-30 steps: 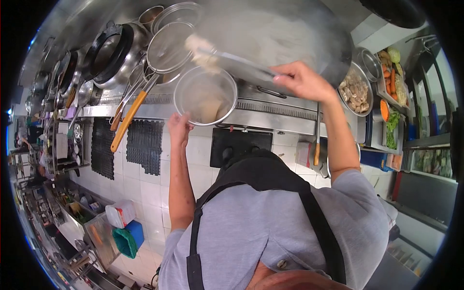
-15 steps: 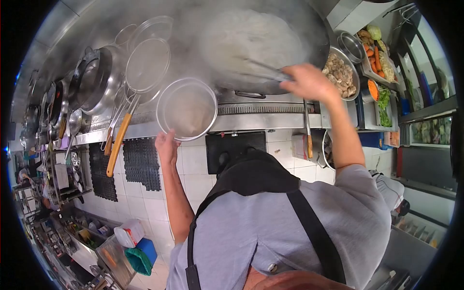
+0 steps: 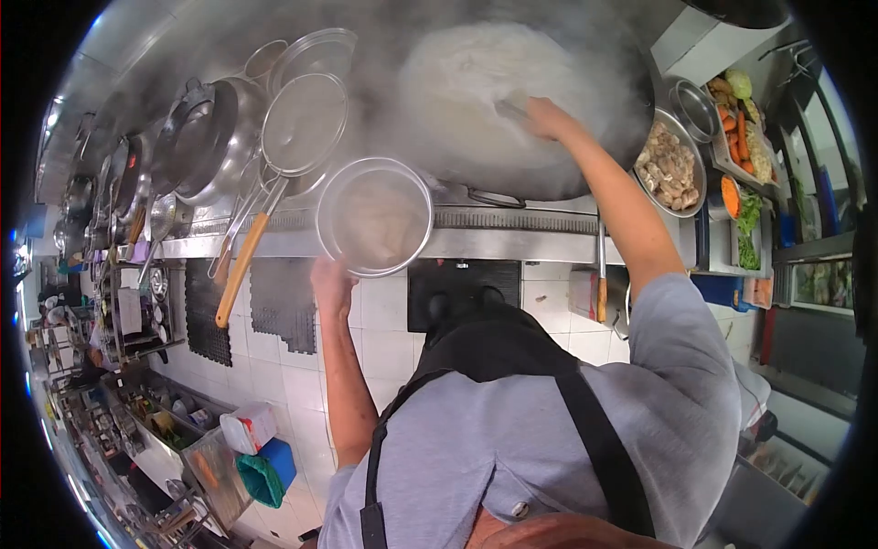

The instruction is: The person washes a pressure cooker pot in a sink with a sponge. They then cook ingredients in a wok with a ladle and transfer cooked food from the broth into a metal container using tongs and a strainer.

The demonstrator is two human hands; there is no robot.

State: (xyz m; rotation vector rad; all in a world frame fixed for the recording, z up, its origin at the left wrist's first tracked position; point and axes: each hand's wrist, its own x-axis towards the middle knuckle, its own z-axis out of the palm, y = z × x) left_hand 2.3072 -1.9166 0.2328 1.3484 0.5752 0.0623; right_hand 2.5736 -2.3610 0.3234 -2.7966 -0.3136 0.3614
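Note:
My left hand (image 3: 331,288) grips the near rim of a round metal bowl (image 3: 419,242) at the stove's front edge. Pale food, blurred by steam, lies in that bowl. To the right a large dark wok (image 3: 626,105) holds cloudy white liquid (image 3: 466,64), with steam rising off it. Over this liquid my right hand (image 3: 551,119) is closed around metal tongs (image 3: 512,108). Steam hides the tips of the tongs, so I cannot tell what is between them.
Left of the bowl lies a round strainer (image 3: 305,123) with a wooden handle. A metal bowl of mushroom-like pieces (image 3: 668,169) stands right of the wok. Beyond it is a tray of vegetables (image 3: 739,137). A wooden-handled tool (image 3: 601,293) hangs over the front edge.
My right hand has moved the tongs up and farther over the wok. My left hand stays on the bowl rim. The whole view has shifted slightly.

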